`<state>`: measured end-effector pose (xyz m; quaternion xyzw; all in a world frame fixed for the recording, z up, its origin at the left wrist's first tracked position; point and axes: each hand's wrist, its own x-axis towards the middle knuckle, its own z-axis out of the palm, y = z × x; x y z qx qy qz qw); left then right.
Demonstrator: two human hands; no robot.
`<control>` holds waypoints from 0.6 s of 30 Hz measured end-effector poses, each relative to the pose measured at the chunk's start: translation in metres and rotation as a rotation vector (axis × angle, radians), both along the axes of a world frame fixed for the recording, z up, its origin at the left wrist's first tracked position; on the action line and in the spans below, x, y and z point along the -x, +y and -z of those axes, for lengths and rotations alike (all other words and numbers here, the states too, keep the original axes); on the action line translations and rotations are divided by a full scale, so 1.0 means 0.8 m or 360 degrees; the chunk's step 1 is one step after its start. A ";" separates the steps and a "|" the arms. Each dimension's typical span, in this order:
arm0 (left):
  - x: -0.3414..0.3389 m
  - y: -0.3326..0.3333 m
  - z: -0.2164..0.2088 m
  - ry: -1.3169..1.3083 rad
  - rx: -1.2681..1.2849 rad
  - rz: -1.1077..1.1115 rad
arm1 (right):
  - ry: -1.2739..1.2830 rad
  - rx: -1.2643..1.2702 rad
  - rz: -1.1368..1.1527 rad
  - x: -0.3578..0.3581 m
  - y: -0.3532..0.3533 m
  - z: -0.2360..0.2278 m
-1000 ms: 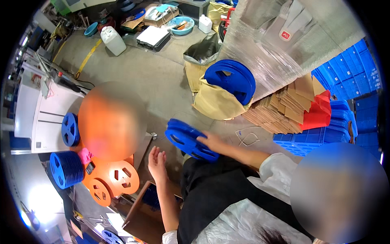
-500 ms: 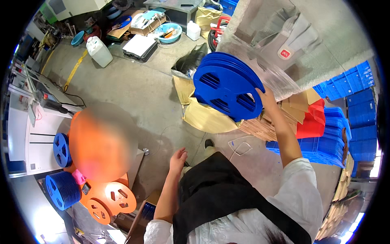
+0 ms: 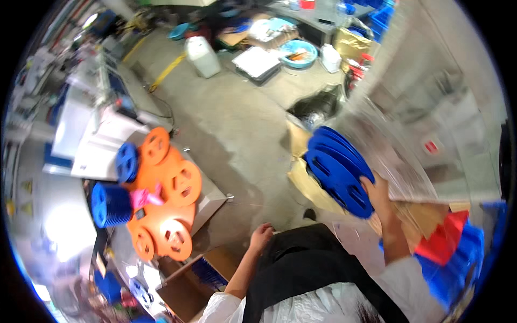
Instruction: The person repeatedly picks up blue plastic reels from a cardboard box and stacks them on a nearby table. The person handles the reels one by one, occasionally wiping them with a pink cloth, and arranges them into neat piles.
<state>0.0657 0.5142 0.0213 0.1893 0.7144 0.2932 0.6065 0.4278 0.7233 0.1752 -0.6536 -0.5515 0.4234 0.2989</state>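
My right hand (image 3: 378, 192) is closed on the near edge of a few blue plastic reels (image 3: 339, 169) with cut-out slots. They stand tilted and slightly fanned apart in the mouth of a yellow bag (image 3: 301, 180) on the floor. The reels hide most of the bag's inside. My left hand (image 3: 262, 236) hangs beside my black apron, its fingers loosely bent and nothing visible in them. To the left, orange reels (image 3: 183, 183) lie on a table, along with a blue reel stack (image 3: 110, 204) and a pink cloth (image 3: 146, 197).
A plastic-wrapped grey block (image 3: 414, 124) rises at the right, with a red bag (image 3: 444, 237) and blue crates (image 3: 458, 269) near me. An open cardboard box (image 3: 186, 285) stands at lower left. A white jerrycan (image 3: 203, 57) and a blue basin (image 3: 299, 54) are further off.
The blue reels have come down in my right hand into the yellow bag's mouth and spread apart a little. The view has turned left, bringing more of the orange reels' table into sight.
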 end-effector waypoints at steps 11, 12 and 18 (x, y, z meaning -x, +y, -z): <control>-0.001 -0.025 -0.031 0.0190 -0.0171 -0.0184 | -0.0714 -0.0213 -0.0095 -0.066 0.017 0.172; -0.001 -0.031 -0.035 0.0212 -0.0131 -0.0179 | -0.0780 -0.0221 -0.0084 -0.060 0.020 0.150; -0.011 -0.064 -0.049 0.0299 -0.0031 -0.0162 | -0.1037 -0.0428 -0.0180 -0.008 -0.004 0.074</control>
